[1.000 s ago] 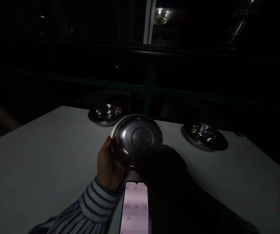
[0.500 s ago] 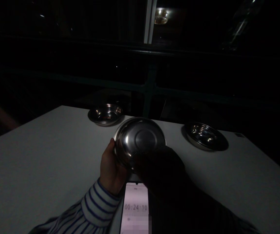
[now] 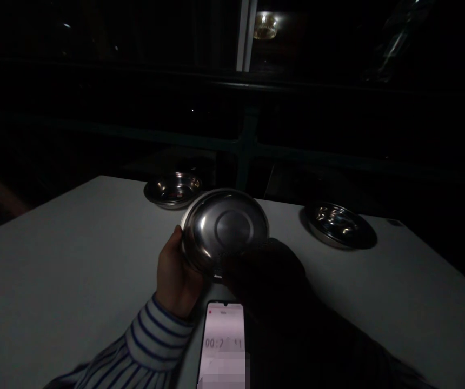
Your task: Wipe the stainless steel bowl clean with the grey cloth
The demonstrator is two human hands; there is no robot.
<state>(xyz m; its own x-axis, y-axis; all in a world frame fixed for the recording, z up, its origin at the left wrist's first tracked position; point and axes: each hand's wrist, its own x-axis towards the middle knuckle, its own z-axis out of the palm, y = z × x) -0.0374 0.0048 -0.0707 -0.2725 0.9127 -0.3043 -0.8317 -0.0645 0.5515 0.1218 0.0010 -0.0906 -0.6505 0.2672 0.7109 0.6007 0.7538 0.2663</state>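
Note:
My left hand [image 3: 178,273] grips the left edge of a shiny steel bowl [image 3: 234,224], its thumb along the rim. The bowl is tilted, its rounded underside with a ringed base facing me, and a pale edge shows at its upper left. Against the bowl's lower right lies my right hand [image 3: 273,281], a nearly black shape in deep shadow. A finely textured dark edge shows where it meets the steel. Its fingers, and anything in them, cannot be made out. Just below the bowl, a lit phone [image 3: 223,335] displays running digits.
On the white table [image 3: 74,259], one steel bowl [image 3: 173,192] stands open side up at the back left, with something small inside. A second steel bowl [image 3: 340,227] sits at the back right. Dark framing and a window lie beyond the table's far edge.
The bowl has shifted slightly left and up in view, together with my left hand. My right hand stays against its lower right. The phone's digits have changed.

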